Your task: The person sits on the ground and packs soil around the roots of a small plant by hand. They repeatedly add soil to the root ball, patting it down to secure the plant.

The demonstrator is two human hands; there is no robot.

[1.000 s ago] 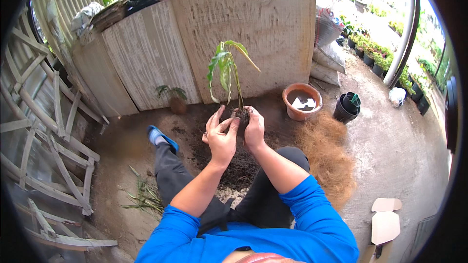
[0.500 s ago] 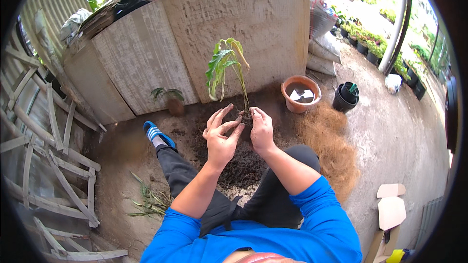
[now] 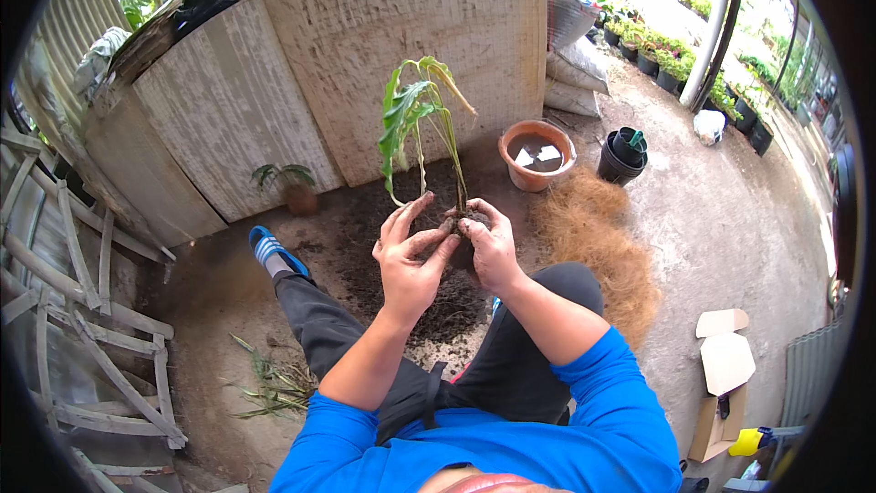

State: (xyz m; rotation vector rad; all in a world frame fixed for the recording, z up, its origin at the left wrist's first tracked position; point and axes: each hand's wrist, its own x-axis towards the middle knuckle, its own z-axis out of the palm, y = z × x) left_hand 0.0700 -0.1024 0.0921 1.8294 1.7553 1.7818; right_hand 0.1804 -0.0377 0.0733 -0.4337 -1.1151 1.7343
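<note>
A leafy plant (image 3: 408,111) stands upright between my hands, its long green leaves drooping and one yellowing. Soil clings to the base of its thin stems. My left hand (image 3: 411,251) is at the left of this base, thumb and fingertips curved against it. From the right, my right hand (image 3: 490,246) pinches the base. Both hands are smudged with dirt, and the fingers partly hide the roots. Below them, dark loose soil (image 3: 447,306) lies heaped on the ground between my legs.
An orange-brown pot (image 3: 526,181) and nested black pots (image 3: 622,157) stand at the right, beside a pile of brown fibre (image 3: 598,242). A small plant in a brown ball (image 3: 299,196) sits by the wooden boards (image 3: 411,46). Cut leaves (image 3: 276,386) lie at left; an open cardboard box (image 3: 716,424) at right.
The view has shifted, so the surroundings sit farther left and slightly higher. My right-hand fingers have moved in over the plant's base. The plant is still between both hands.
</note>
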